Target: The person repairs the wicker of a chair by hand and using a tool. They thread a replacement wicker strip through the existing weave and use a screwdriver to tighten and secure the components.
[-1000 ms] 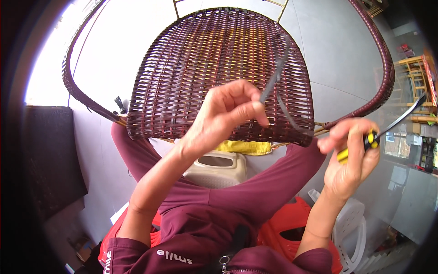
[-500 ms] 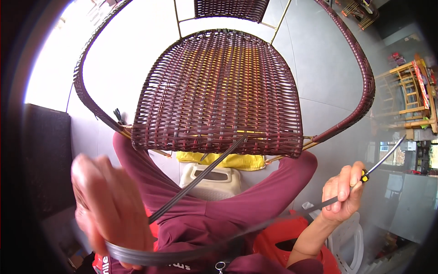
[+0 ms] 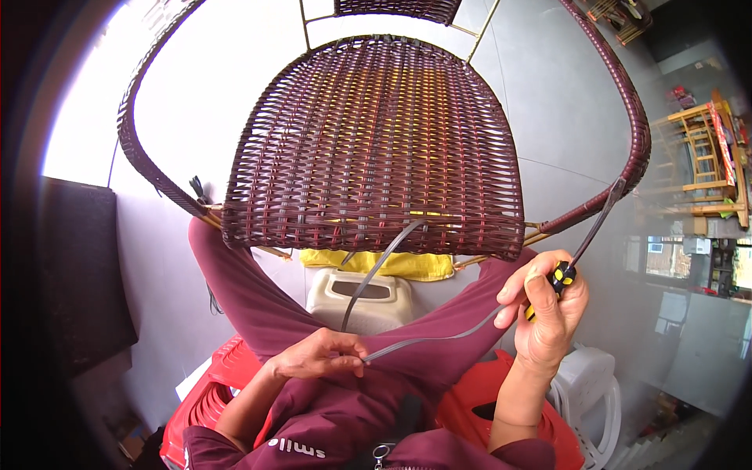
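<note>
A brown woven chair seat [image 3: 376, 149] is in front of me, with a grey plastic strip [image 3: 384, 258] coming out near its front edge. The strip bends down to my left hand [image 3: 325, 354], whose fingers pinch it over my lap. From there a slack length crosses to my right hand [image 3: 548, 309]. That hand is closed around the black-and-yellow handle of a screwdriver-like tool [image 3: 562, 274], and the strip's far stretch runs in at its fingers. The tool's shaft points up toward the chair's right arm; its tip is hard to make out.
Wrapped arm hoops [image 3: 636, 125] curve round both sides of the seat. Beneath the front edge are a yellow cloth [image 3: 376, 265] and a beige plastic stool [image 3: 360, 301]. Red plastic [image 3: 227, 376] shows beside me, a white plastic chair [image 3: 587, 392] at right, a dark box [image 3: 86, 274] at left.
My left hand has moved right and down to my lap, and the strip has gone from taut to slack. The right hand has moved slightly left and up, turning the tool more upright.
</note>
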A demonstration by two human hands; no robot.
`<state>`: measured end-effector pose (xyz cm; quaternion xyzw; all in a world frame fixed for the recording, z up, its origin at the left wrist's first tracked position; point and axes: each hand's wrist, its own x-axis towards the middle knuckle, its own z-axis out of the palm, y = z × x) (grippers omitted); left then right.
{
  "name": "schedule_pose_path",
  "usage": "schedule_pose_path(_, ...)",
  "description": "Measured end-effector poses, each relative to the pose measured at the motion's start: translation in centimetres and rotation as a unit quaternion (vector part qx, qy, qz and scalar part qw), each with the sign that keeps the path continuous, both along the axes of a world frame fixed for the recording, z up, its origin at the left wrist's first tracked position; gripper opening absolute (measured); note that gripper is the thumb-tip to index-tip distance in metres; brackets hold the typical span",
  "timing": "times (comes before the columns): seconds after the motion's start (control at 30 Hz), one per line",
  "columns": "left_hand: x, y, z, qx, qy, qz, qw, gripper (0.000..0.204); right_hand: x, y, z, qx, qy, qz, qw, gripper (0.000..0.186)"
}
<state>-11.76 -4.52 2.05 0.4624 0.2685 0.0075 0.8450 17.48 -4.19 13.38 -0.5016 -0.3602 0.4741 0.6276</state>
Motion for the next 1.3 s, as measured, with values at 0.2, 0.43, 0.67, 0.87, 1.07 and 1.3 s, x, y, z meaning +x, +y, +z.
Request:
schedule_pose_path(0.2, 1.7, 3.5, 3.2, 0.247, 0.027, -0.076, 0.966, 0.051, -1.4, 0.1, -0.3, -0.028, 0.007, 0.006, 1.000, 0.008)
schedule_pose_path(0.43, 5.8, 6.6, 7.8, 0.325, -0.010, 0.048, 0.944, 0.042, -4.7, -0.4, -1.6, -0.083, -0.004, 0.081, 0.993, 0.006)
schedule_pose_path(0.67, 8.4, 4.9, 6.7, 0.363, 0.019, 0.135, 0.922, 0.009, -4.3, 0.5, -3.5, -0.034, -0.173, 0.054, 0.983, 0.009)
schedule_pose_path(0.87, 7.2, 7.1, 7.4, 0.402, 0.044, 0.249, 0.880, 0.003, -1.2, 4.0, -3.5, -0.032, -0.332, -0.020, 0.942, 0.022)
schedule_pose_path(1.07, 9.8, 12.1, 7.1, 0.504, 0.053, 0.264, 0.821, 0.021, 0.9, 3.9, -5.3, 0.039, -0.465, 0.008, 0.884, 0.020)
schedule_pose_path(1.3, 10.7, 9.0, 2.9, 0.618, 0.064, 0.170, 0.765, 0.011, 2.6, 3.6, -3.0, -0.066, -0.537, 0.078, 0.837, 0.023)
